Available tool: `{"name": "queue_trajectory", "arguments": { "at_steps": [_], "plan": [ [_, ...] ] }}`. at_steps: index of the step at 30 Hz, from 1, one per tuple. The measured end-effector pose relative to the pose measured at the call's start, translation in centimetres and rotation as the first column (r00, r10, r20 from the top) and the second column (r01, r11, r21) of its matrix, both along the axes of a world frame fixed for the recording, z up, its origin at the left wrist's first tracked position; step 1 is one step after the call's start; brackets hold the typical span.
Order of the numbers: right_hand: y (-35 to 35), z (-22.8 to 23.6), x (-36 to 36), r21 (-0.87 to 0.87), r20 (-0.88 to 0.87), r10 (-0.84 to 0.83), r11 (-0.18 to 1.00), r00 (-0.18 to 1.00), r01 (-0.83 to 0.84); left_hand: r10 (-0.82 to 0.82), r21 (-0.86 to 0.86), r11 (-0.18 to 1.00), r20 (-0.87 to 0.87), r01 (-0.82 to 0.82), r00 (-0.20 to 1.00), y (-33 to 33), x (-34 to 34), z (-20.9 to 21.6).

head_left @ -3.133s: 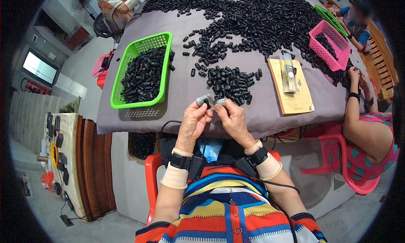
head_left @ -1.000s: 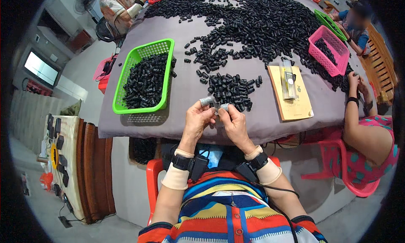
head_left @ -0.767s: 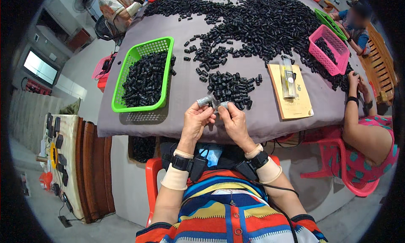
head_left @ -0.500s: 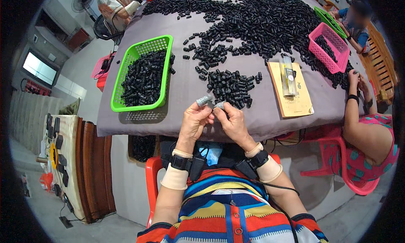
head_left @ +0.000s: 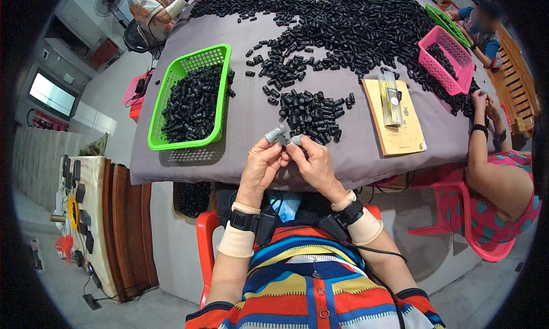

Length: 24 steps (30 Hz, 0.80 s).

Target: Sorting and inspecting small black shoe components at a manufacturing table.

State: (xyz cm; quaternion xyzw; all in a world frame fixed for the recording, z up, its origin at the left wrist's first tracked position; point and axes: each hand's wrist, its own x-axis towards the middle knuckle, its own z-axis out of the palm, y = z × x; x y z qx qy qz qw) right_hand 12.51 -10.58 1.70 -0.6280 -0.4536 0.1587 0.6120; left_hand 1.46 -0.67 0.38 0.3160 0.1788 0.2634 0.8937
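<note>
Close to the table's near edge, my left hand (head_left: 262, 162) and my right hand (head_left: 313, 164) meet fingertip to fingertip. Both are closed in a pinch, with grey covers on some fingertips. A small dark piece (head_left: 283, 140) shows between them; my fingers hide most of it, so its kind cannot be told. Just beyond lies a small pile of short black cylindrical parts (head_left: 313, 113). To the left stands a green basket (head_left: 153, 120) filled with similar black parts.
A large heap of black parts (head_left: 354, 32) covers the table's far side. Right of my hands lies a tan notebook (head_left: 400, 140) with a clear-and-yellow tool (head_left: 392, 109) on it. A pink basket (head_left: 466, 80) stands farther right, beside a co-worker's hands (head_left: 486, 106). Another person (head_left: 157, 12) works far left.
My hands stay together in nearly the same pinch, with only slight finger movement. The whole view has shifted a little.
</note>
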Motion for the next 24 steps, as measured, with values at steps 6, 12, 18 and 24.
{"name": "queue_trajectory", "arguments": {
  "at_steps": [6,12,18,24],
  "plan": [
    [0.1,0.0,0.3,-0.042,0.015,-0.008,0.999,1.000,0.009,-0.071,0.072,0.994,-0.087,0.077,0.994,0.2,-0.2,0.7],
    [-0.2,0.4,0.7,-0.150,-0.178,-0.043,0.989,0.983,0.016,-0.031,0.034,0.999,-0.051,0.033,0.998,0.2,-0.2,-0.2],
    [-0.4,0.4,0.4,-0.056,0.051,0.044,0.998,0.998,-0.042,-0.032,0.023,0.999,0.007,0.032,0.999,0.4,-0.4,-0.5],
    [-0.4,0.3,0.4,-0.009,0.124,0.061,0.998,0.990,-0.060,-0.038,0.020,0.999,0.019,0.037,0.999,0.5,-0.4,-0.6]
  ]
}}
